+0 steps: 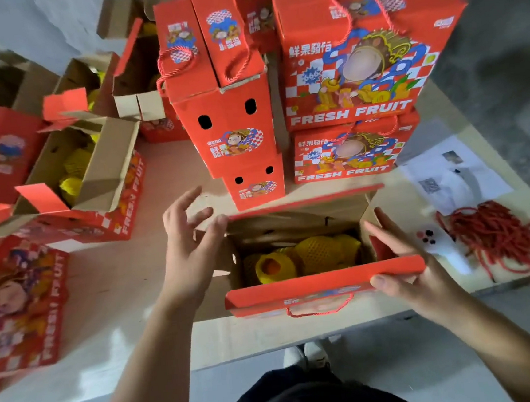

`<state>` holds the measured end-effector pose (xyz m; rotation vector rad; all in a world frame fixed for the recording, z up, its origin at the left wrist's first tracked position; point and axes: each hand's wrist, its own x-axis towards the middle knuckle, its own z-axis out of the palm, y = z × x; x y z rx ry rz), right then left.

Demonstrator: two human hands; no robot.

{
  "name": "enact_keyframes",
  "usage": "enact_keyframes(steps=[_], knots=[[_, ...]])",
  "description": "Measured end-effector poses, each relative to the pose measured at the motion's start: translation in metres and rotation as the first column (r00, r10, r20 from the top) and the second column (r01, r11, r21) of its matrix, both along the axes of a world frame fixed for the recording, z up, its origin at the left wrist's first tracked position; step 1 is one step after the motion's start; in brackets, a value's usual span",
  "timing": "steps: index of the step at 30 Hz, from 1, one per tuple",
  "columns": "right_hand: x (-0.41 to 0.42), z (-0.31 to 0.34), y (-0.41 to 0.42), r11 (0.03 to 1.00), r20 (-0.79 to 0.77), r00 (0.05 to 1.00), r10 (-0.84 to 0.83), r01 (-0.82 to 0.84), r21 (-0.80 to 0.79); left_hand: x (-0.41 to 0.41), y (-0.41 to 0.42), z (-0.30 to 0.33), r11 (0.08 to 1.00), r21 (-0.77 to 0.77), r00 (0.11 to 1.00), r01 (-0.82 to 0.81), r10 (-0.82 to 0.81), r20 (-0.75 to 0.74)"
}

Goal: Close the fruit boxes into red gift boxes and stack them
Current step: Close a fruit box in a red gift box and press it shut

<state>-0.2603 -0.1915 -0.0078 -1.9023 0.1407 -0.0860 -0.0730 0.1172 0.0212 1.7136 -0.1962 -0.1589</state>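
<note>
The open box (297, 255) sits right in front of me on the table (119, 277), between my two hands. Its long side runs left to right. Inside I see fruit in yellow nets (297, 255), so it is not shut yet.

My right hand (404, 268) is on the right end of the box. The fingers are straight and spread, and my thumb presses the red near flap (325, 283), the one with the rope handle (318, 310). That flap stands up on my side of the box.

My left hand (191, 249) is at the left end, fingers wide and loose, holding nothing. One fingertip looks to touch the top left corner, where the far flap (305, 202) starts, but it is a bit blurry.

So the two long flaps lie across me, one near and one far, and I think they must fold in to meet over the fruit. My right hand is closer to the near flap. My left hand is closer to the far one.

The closed red boxes (352, 74) are stacked behind, further from me
</note>
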Motion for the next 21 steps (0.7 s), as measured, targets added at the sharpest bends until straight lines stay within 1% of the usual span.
enact_keyframes(steps=[1,2,4,6,8,10,11,13,14,16,18,21], knots=[[-0.004,0.0,0.001,1.0,-0.008,1.0,-0.013,0.013,0.01,-0.004,0.0,0.004,0.989,-0.127,0.993,0.072,-0.084,-0.086],[-0.007,0.001,0.002,0.999,-0.02,0.999,-0.033,0.033,0.024,-0.01,-0.002,0.008,0.967,-0.196,0.977,0.164,-0.187,-0.102],[-0.011,0.003,0.005,0.995,-0.029,0.996,-0.086,0.088,0.045,-0.021,-0.008,0.009,0.922,-0.19,0.934,0.336,-0.353,-0.06],[-0.012,0.001,0.009,0.988,-0.011,0.989,-0.148,0.148,0.036,-0.027,-0.011,0.002,0.892,-0.229,0.906,0.389,-0.415,-0.078],[-0.011,-0.002,0.013,0.981,0.004,0.982,-0.186,0.186,0.063,-0.027,-0.01,-0.01,0.907,-0.231,0.917,0.353,-0.384,-0.108],[-0.01,-0.002,0.012,0.984,-0.016,0.991,-0.135,0.136,0.113,-0.026,-0.005,-0.02,0.919,-0.24,0.93,0.311,-0.347,-0.121],[-0.009,-0.002,0.01,0.991,-0.036,0.995,-0.094,0.097,0.093,-0.026,-0.004,-0.024,0.922,-0.241,0.937,0.302,-0.334,-0.102],[-0.006,-0.001,0.005,0.999,-0.061,0.998,-0.028,0.026,-0.038,-0.027,-0.005,-0.029,0.928,-0.258,0.954,0.268,-0.292,-0.059],[-0.004,-0.001,0.004,0.996,-0.066,0.998,-0.015,0.009,-0.085,-0.027,-0.007,-0.031,0.934,-0.268,0.965,0.234,-0.258,-0.055],[0.002,0.001,0.006,0.993,-0.071,0.997,-0.029,0.021,-0.113,-0.027,-0.012,-0.034,0.944,-0.266,0.974,0.196,-0.219,-0.061],[0.01,0.005,0.011,0.992,-0.071,0.996,-0.06,0.051,-0.119,-0.027,-0.011,-0.035,0.958,-0.207,0.973,0.2,-0.219,-0.071],[0.019,0.01,0.017,0.983,-0.075,0.991,-0.107,0.094,-0.156,-0.026,0.002,-0.041,0.97,-0.023,0.97,0.243,-0.243,-0.007]])
